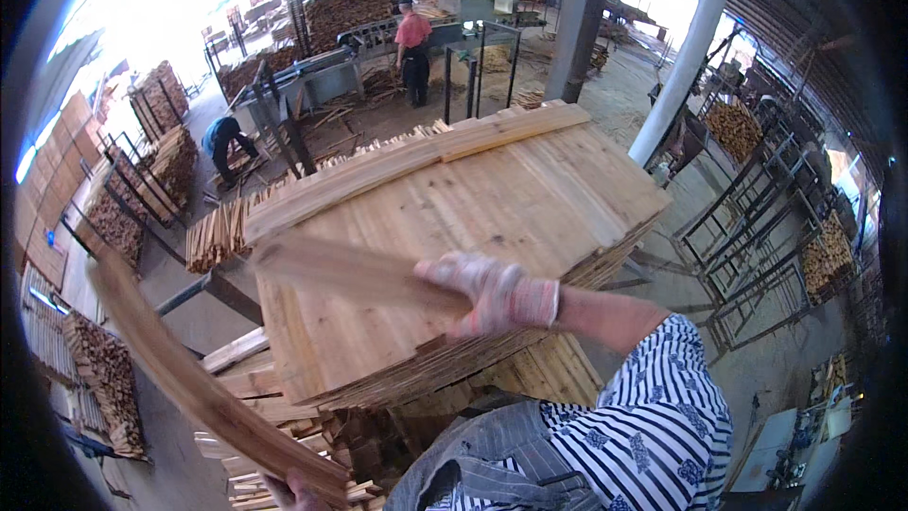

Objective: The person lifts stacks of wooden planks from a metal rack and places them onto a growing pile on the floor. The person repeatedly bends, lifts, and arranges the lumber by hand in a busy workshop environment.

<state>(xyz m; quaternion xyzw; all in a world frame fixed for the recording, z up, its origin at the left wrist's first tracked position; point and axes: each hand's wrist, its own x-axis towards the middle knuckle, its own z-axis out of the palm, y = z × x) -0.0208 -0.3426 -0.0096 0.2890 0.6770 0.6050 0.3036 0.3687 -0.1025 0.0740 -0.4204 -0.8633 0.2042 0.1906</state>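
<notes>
At the lower edge, the left grip (301,492) is closed on the near end of a long plank (194,383), which slants up and away beyond the stack's left side. It is apparently held by one end because so long a piece leaves the other end free to clear the stack; its curve probably owes much to the lens.

The right grip (497,293), in a pale knitted glove, holds the near end of a shorter board (364,274) over the stack's top. Both are blurred, so how far the fingers wrap, and whether the board touches the surface, cannot be told.

Beneath lies the stack of panels (492,194), its top made of boards side by side, a level surface that likely serves as a rest. Two narrow boards (345,185) lie end to end along its far edge, perhaps put there to leave the middle open.

Just past them, thin sticks (227,235) are bundled close. Farther off, a co-worker in blue (225,144) bends low and one in red (413,45) stands near machinery, with tall woodpiles (348,11) behind.
</notes>
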